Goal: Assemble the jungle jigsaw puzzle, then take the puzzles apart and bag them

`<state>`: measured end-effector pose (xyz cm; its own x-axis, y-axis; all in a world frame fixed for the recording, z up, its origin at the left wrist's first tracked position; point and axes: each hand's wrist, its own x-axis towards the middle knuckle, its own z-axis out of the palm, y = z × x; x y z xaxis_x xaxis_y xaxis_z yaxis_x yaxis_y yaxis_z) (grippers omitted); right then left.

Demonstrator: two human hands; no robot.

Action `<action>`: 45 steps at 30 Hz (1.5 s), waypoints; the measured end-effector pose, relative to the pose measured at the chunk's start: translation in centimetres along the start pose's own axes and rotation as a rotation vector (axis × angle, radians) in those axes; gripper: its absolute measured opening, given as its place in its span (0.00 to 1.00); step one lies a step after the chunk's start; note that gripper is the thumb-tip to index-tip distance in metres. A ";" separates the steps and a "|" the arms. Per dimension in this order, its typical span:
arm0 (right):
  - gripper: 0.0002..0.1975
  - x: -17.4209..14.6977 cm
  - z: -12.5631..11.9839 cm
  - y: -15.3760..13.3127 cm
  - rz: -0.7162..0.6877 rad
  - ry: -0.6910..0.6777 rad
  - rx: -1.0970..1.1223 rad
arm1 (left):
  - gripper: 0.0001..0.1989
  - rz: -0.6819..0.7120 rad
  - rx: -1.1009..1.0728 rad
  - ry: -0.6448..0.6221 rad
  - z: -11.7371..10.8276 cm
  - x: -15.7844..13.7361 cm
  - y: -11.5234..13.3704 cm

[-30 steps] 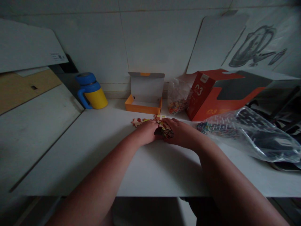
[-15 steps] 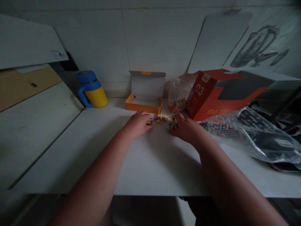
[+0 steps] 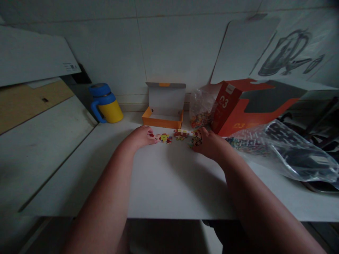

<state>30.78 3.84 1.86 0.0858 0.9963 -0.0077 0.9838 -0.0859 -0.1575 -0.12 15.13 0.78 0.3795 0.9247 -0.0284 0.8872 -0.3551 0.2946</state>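
Small joined groups of jigsaw puzzle pieces lie flat on the white table, a little in front of an orange box. My left hand [image 3: 141,137] has its fingers and thumb around the left end of a yellow and red puzzle section [image 3: 164,138]. Apart from both hands, a brown and red section [image 3: 181,134] lies in the middle. Around the right edge of a dark, multicoloured section [image 3: 196,139] close the thumb and fingers of my right hand [image 3: 210,143]. Part of each held section is hidden by the hand.
The orange box [image 3: 162,122] stands open behind the puzzle. To its right are a clear bag of pieces [image 3: 200,118], a large red box [image 3: 230,106] and a clear plastic bag [image 3: 286,151]. A yellow and blue mug [image 3: 112,111] stands at the back left.
My left hand has shifted left, and more of the yellow and red puzzle section shows beside it. My right hand stays on the right section. The view has tilted slightly.
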 end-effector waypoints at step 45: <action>0.30 -0.1 0.2 0.2 -0.011 0.016 -0.028 | 0.15 -0.157 0.097 0.105 -0.8 -0.1 -2.1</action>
<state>30.89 3.77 1.63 0.0771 0.9970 0.0093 0.9887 -0.0753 -0.1298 -2.19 15.93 0.97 0.2095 0.9772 0.0344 0.9565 -0.2121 0.2005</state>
